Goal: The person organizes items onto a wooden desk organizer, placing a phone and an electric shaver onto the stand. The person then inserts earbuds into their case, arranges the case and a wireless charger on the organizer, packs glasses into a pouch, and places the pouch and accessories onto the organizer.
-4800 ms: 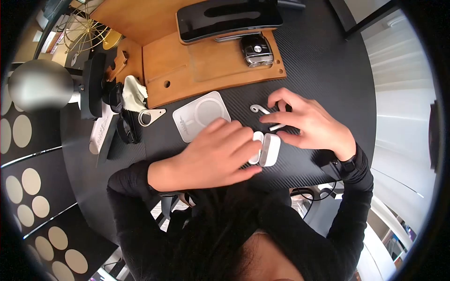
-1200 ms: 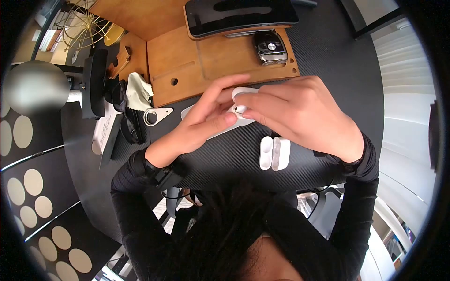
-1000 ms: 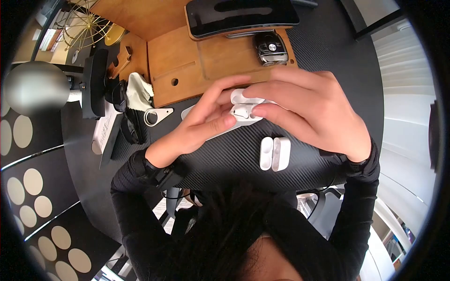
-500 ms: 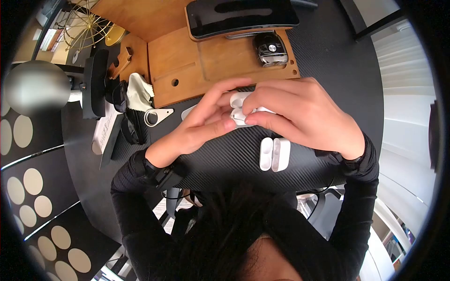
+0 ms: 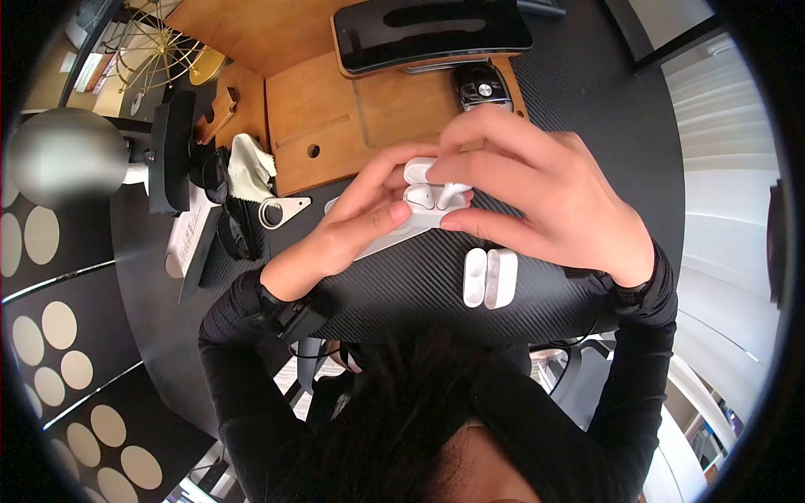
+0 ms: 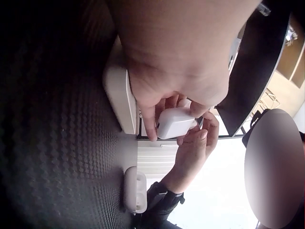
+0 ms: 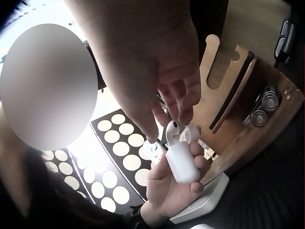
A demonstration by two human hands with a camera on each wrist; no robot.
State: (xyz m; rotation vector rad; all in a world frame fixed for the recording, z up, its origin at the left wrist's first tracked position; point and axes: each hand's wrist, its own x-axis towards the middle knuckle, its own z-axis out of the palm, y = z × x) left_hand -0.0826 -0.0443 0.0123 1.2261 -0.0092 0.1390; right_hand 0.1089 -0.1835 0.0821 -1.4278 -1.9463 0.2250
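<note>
My left hand (image 5: 340, 230) grips an open white earbud case (image 5: 426, 220), its lid tilted back. One white earbud (image 5: 419, 198) lies in the case's left part; another (image 5: 451, 193) leans at the right part. The spread fingers of my right hand (image 5: 549, 201) are around the lid and right edge; whether they touch is unclear. In the right wrist view an earbud (image 7: 172, 132) sticks up from the case (image 7: 182, 163), below the right fingers. The left wrist view shows the case's outer side (image 6: 176, 124). A second open case (image 5: 501, 278) rests on the desk, no earbuds visible inside.
A white square pad (image 5: 387, 241) lies partly under the hands. Behind are a tan leather organizer (image 5: 310, 121), a black phone (image 5: 432, 33) and a black shaver (image 5: 482, 84). Sunglasses (image 5: 235, 230), a pale cloth (image 5: 249, 168) and a ring-shaped tool (image 5: 285, 210) are at left.
The right fingers, pinched at the case half a second ago, have spread apart, showing the second earbud. Since the oldest frame, both hands have come together over the pad around the held case.
</note>
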